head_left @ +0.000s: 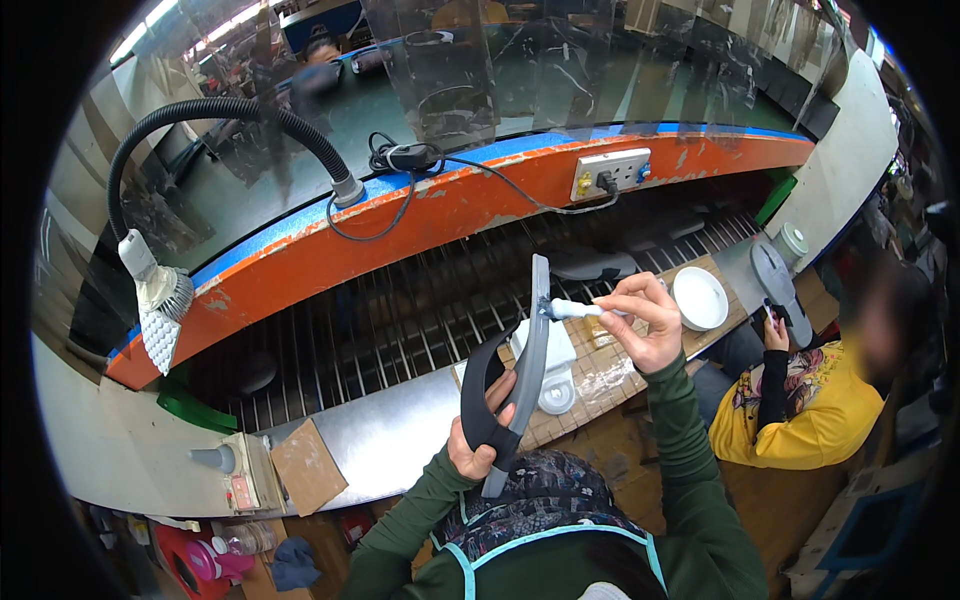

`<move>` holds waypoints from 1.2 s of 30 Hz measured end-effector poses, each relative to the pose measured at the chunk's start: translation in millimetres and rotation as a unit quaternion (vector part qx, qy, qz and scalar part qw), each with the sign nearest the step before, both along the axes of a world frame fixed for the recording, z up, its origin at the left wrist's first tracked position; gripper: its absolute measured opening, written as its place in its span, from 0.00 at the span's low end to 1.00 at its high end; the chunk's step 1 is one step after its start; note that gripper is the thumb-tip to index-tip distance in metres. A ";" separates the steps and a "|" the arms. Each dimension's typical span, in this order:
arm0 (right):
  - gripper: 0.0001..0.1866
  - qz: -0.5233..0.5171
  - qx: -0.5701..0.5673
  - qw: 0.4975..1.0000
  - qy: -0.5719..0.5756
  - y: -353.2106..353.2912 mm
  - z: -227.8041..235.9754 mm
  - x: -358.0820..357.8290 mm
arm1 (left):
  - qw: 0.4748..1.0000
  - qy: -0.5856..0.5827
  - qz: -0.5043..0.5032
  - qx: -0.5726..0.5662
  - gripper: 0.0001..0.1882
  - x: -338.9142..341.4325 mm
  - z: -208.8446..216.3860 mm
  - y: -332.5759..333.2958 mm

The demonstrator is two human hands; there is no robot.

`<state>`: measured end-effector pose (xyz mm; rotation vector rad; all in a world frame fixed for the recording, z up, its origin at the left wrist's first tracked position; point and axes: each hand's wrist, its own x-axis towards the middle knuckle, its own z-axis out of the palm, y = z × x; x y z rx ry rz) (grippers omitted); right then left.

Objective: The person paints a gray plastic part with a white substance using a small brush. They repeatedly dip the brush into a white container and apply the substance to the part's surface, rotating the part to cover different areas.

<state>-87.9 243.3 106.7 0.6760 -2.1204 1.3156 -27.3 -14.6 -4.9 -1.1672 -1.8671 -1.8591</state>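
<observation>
Apron [545,500] fills the bottom centre; left hand [468,452] clasps the strapped sole [537,360] at mid-frame, apparently to present its side to the brush [570,310] pinched in the right hand [645,328]; bowl [702,326] right of centre, likely for easy reach.

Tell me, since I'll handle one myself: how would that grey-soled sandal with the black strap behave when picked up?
The grey sole seems fairly stiff, perhaps slightly springy: it rises beyond the left hand with only a gentle curve. The black strap probably gives when squeezed, since it looks like a broad, thin band.
</observation>
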 end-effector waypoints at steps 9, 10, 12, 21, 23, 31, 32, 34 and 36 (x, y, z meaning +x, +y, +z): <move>0.08 -0.077 -0.026 0.996 -0.028 -10.2 7.6 -6.3 | 0.997 -0.080 -0.005 -0.016 0.36 4.9 1.2 -4.1; 0.08 -0.083 -0.025 0.996 -0.026 -10.3 8.3 -6.7 | 0.997 -0.075 -0.005 -0.005 0.34 5.6 1.0 -3.7; 0.08 -0.082 -0.021 0.996 -0.029 -9.3 9.0 -6.8 | 0.998 -0.067 -0.005 0.018 0.32 6.7 0.7 -3.2; 0.08 -0.047 0.038 0.998 0.004 -0.6 5.5 -10.4 | 0.999 -0.052 -0.006 0.006 0.33 6.1 1.7 -4.7; 0.08 -0.038 0.045 0.998 0.000 0.5 4.6 -10.4 | 0.999 -0.048 -0.015 0.008 0.33 5.5 2.4 -5.0; 0.09 -0.024 0.042 0.999 -0.011 -1.7 -0.1 -6.0 | 0.997 -0.071 -0.015 0.008 0.34 8.7 8.0 -6.6; 0.09 -0.026 0.044 0.999 -0.015 -2.1 -0.4 -5.9 | 0.997 -0.071 -0.015 0.007 0.34 8.7 8.5 -7.1; 0.09 -0.034 0.061 0.998 -0.005 -3.0 -1.2 -5.7 | 0.997 -0.075 -0.013 0.003 0.35 8.5 8.5 -8.0; 0.09 -0.039 0.068 0.997 0.001 -4.1 -2.0 -5.6 | 0.997 -0.076 -0.004 0.002 0.35 8.2 7.5 -8.8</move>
